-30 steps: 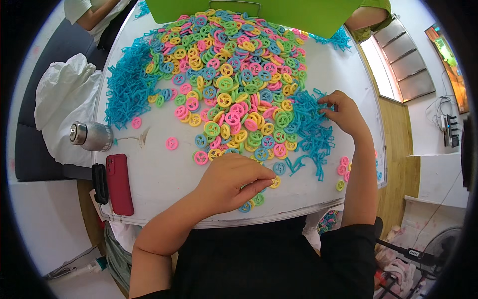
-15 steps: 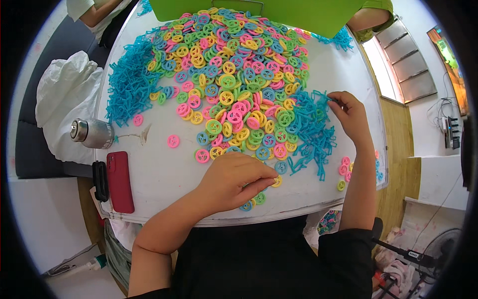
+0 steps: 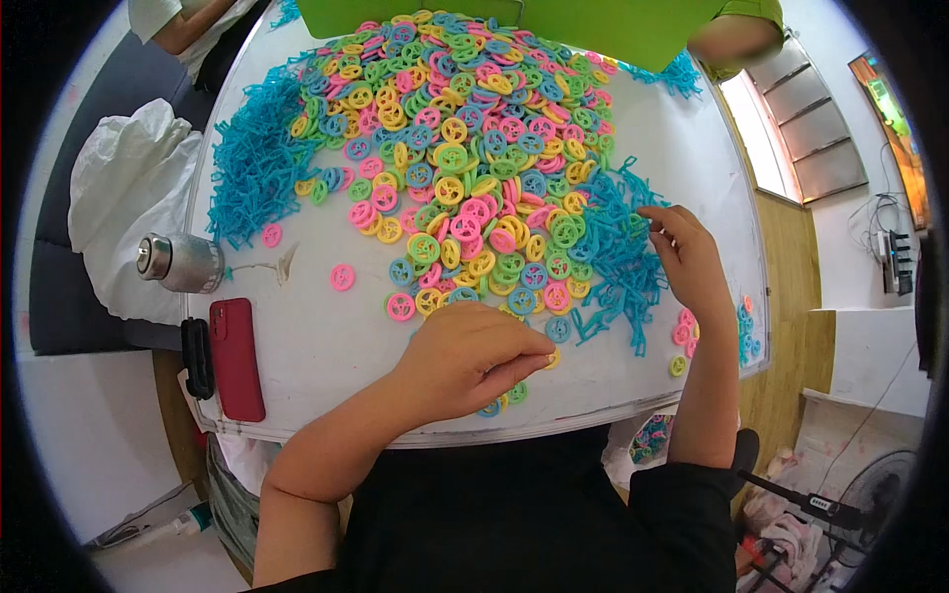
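Note:
My left hand (image 3: 460, 361) is low over the near middle of the table. Its thumb and index finger are pinched on a small yellow plastic wheel (image 3: 554, 360), partly hidden by the fingertips. My right hand (image 3: 690, 259) is at the right edge of a pile of blue plastic clip-like pieces (image 3: 618, 267). Its bent fingers touch the outer pieces, with the thumb a little apart from the index finger. A large heap of pink, yellow, green and blue wheels (image 3: 465, 148) spreads across the table. One blue wheel (image 3: 558, 329) lies just beyond my left fingertips.
A bigger pile of blue pieces (image 3: 257, 158) covers the table's left side. A metal flask (image 3: 183, 262), a red phone (image 3: 237, 361) and a black case-like object (image 3: 197, 359) line the left edge. Behind the heap stands a green bin (image 3: 514, 25). Other people are across the table.
My right hand has drawn slightly down and toward me along the blue pile, whose upper pieces have shifted. My left hand stays nearly still with the yellow wheel.

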{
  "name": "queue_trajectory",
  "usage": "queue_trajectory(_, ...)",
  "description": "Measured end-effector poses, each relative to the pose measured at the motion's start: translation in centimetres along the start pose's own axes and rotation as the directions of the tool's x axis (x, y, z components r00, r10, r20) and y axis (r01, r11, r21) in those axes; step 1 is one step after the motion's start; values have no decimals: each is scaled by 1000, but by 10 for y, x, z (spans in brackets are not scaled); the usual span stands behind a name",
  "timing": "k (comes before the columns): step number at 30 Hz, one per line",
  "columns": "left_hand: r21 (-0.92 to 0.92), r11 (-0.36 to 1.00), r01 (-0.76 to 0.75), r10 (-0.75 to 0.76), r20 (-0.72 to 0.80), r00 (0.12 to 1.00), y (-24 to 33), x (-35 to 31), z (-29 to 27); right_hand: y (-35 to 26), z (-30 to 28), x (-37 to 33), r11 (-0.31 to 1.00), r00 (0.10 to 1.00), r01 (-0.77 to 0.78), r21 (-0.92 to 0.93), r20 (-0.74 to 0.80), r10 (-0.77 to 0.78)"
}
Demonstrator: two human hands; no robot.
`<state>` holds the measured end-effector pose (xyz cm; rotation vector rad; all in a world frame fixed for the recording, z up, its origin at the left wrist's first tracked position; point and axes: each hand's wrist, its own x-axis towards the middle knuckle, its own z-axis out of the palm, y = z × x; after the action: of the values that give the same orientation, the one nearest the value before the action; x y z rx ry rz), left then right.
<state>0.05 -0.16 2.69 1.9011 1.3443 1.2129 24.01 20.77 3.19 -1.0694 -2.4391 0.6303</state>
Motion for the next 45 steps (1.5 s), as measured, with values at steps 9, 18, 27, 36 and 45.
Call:
queue_trajectory(9,-20,1000,-11,10,-28,1000,-3,2,-2,-23,-6,-18,942,985,53,-330,-139,-104)
queue_trajectory(18,-18,1000,-4,3,-58,998,0,1,-5,-67,34,-84,839,920,391,-377,167,-354)
queue_trajectory(27,-134,987,84,-96,-87,992,3,1,-4,-59,31,-73,902,902,432,-10,-20,-432)
queue_trajectory(36,-274,919,283,-297,-12,955,1,1,4,-99,53,-62,798,975,-57,600,205,-85)
queue_trajectory(45,-846,346,405,-581,146,801,-3,1,-1,-96,61,-69,719,991,54,693,52,-125)
